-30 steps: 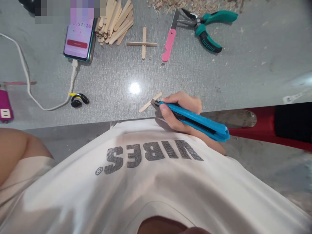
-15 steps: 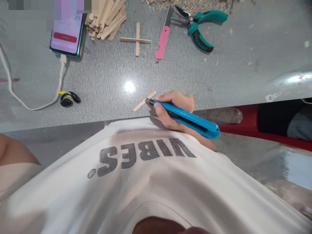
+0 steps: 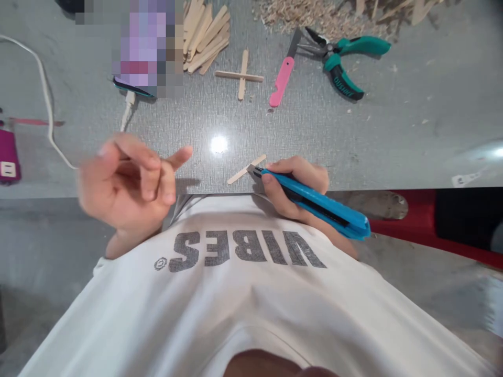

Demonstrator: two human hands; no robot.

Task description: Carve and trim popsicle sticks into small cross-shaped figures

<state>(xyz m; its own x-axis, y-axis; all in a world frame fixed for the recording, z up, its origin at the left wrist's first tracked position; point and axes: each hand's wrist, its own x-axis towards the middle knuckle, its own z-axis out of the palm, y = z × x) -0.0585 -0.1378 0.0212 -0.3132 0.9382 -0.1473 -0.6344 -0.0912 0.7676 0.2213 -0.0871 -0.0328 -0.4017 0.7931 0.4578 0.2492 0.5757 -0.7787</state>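
Observation:
My right hand [image 3: 296,186] grips a blue utility knife [image 3: 318,201] at the table's near edge, its blade tip touching a short wooden stick [image 3: 245,169] lying flat there. My left hand [image 3: 129,180] is raised above the near edge at the left, blurred, with the fingers loosely curled, one finger and the thumb pointing out, and nothing visible in it. Two sticks form a cross [image 3: 240,77] further back on the grey table [image 3: 176,123].
At the back lie a pile of wooden sticks [image 3: 204,36], a pink-handled blade [image 3: 283,78], teal pliers [image 3: 346,63] and wood shavings [image 3: 298,13]. A phone on a white cable [image 3: 45,99] sits at the back left, a magenta box [image 3: 8,162] at the left edge. Red furniture [image 3: 416,222] stands to the right.
My left hand has come up into view at the left, in front of the black earbud. My right hand, the knife and the stick have stayed put. The camera shifted slightly.

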